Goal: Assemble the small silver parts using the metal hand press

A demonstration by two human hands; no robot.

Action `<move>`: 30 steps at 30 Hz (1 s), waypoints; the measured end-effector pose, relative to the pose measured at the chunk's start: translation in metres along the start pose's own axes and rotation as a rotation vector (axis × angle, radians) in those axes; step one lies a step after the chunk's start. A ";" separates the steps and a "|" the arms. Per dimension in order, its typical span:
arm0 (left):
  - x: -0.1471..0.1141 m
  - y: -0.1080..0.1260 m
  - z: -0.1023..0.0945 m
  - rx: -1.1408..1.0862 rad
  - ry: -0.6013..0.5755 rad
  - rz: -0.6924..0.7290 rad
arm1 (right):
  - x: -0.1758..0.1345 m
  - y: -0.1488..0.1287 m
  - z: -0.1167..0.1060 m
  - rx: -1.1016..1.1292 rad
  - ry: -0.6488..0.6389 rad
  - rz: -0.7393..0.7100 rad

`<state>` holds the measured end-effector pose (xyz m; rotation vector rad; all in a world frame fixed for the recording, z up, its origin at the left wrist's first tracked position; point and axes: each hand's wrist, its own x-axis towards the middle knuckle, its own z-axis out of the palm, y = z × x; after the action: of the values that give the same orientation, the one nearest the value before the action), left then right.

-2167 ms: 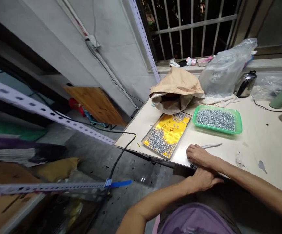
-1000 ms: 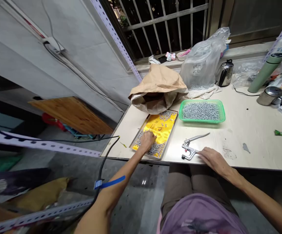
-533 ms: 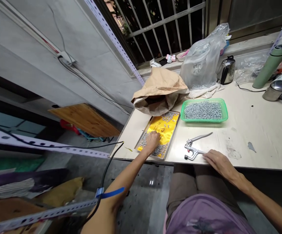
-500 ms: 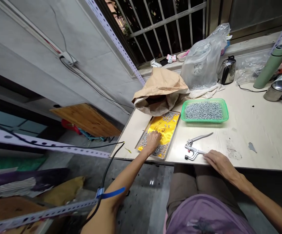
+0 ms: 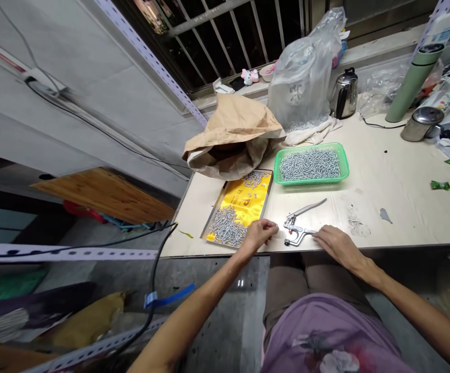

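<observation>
Metal pieces (image 5: 227, 226) lie heaped in the yellow-lined tray (image 5: 255, 208); the left hand (image 5: 259, 235), earlier among them, is now at its right edge, fingers pinched, contents hidden. Pliers (image 5: 299, 230) lie on the tabletop (image 5: 376, 181), touched still by the right hand (image 5: 337, 246); whether it grips, I cannot tell.

Over the one table (image 5: 411, 220) there are two hands, the left hand (image 5: 262, 233) and the right hand (image 5: 336, 243), with one plier-like tool (image 5: 300, 232), one shallow tray (image 5: 266, 194) bearing two heaps of small metal pieces (image 5: 225, 226), and one green basket (image 5: 312, 182) with a third heap. Farther back stand one brown paper bag (image 5: 236, 119), one clear plastic bag (image 5: 297, 85), one metal kettle (image 5: 346, 92), one green flask (image 5: 413, 85) and one metal cup (image 5: 421, 127). I count four green-wrapped packets (image 5: 440, 185), though the crowded right edge makes that tally uncertain.
</observation>
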<state>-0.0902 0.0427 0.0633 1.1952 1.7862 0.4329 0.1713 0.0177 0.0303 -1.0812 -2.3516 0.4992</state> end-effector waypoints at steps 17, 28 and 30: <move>-0.001 0.011 0.030 0.080 -0.227 -0.093 | -0.004 0.004 0.008 0.019 0.010 0.056; 0.003 0.013 0.029 0.136 -0.334 -0.137 | -0.002 0.005 0.009 -0.077 -0.052 0.076; 0.002 0.012 0.028 0.089 -0.375 -0.184 | -0.001 0.005 0.008 -0.104 -0.076 0.070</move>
<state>-0.0605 0.0444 0.0557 1.0787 1.5811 0.0184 0.1701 0.0187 0.0209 -1.2160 -2.4362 0.4549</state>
